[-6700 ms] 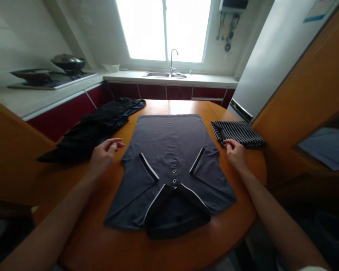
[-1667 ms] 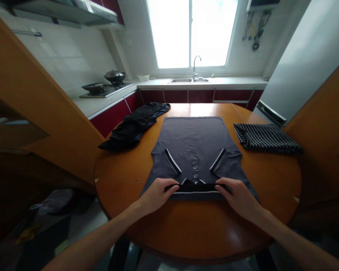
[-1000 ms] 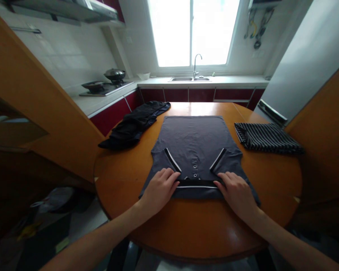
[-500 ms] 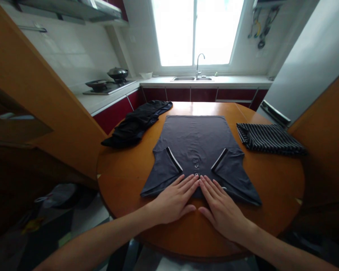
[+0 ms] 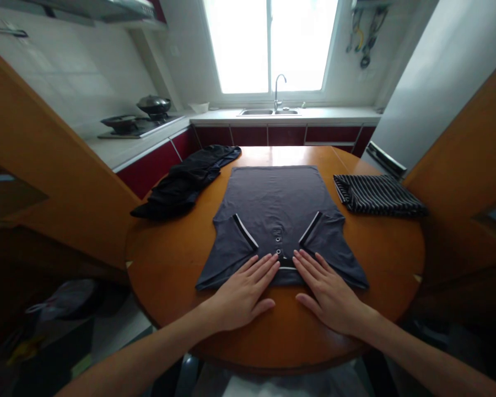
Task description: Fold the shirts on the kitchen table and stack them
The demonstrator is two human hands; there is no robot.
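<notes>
A grey polo shirt (image 5: 273,193) lies flat on the wooden table, its collar end toward me. Both sleeves are turned inward, with black and white cuffs slanting across the front. The black collar (image 5: 287,263) is folded down over the shirt, and its white edge line shows between my hands. My left hand (image 5: 248,292) rests flat on the left part of the collar, fingers stretched out. On the right part lies my right hand (image 5: 324,292), also flat with fingers extended. Most of the collar is hidden under the fingers.
Dark crumpled clothing (image 5: 186,182) lies at the table's left. A folded black-and-white striped garment (image 5: 378,196) sits at the right. The round wooden table (image 5: 268,342) has its near edge before me. Beyond are a stove with pans (image 5: 152,105) and a sink (image 5: 256,112).
The collar, earlier spread open toward me, was folded over by both hands. My fingers then let go, flattened and met at its middle; now the hands have slid slightly apart along it.
</notes>
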